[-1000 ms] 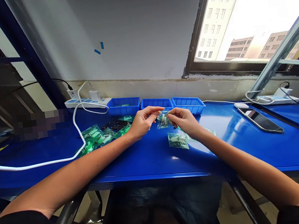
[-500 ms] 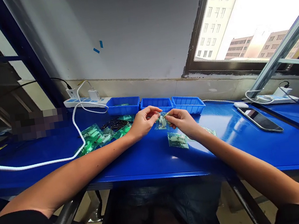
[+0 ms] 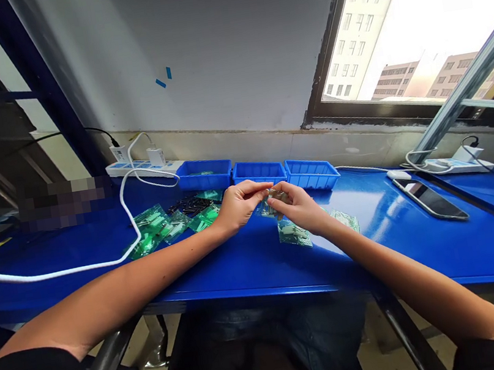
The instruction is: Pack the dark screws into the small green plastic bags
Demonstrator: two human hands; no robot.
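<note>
Taking the clear packet (image 3: 266, 209) as the middle of our clock, with twelve toward the wall, we have our left hand (image 3: 236, 209) at nine o'clock and our right hand (image 3: 300, 206) at three. Our left grip is narrow, thumb and fingers pinched on the packet's upper edge; our right grip is closed on its right side. Our fingers partly hide its contents.

On the blue tabletop (image 3: 240, 266), a loose packet (image 3: 294, 233) lies near us at five o'clock, with another packet (image 3: 346, 220) at four, beside our right wrist. Green packets (image 3: 151, 227) and black pieces (image 3: 189, 206) lie between nine and ten. Three blue bins stand in a row: the left bin (image 3: 206, 182) at ten, the middle bin (image 3: 252, 174) at twelve, the right bin (image 3: 313, 178) near two. A phone (image 3: 432, 199) lies well apart at three.
</note>
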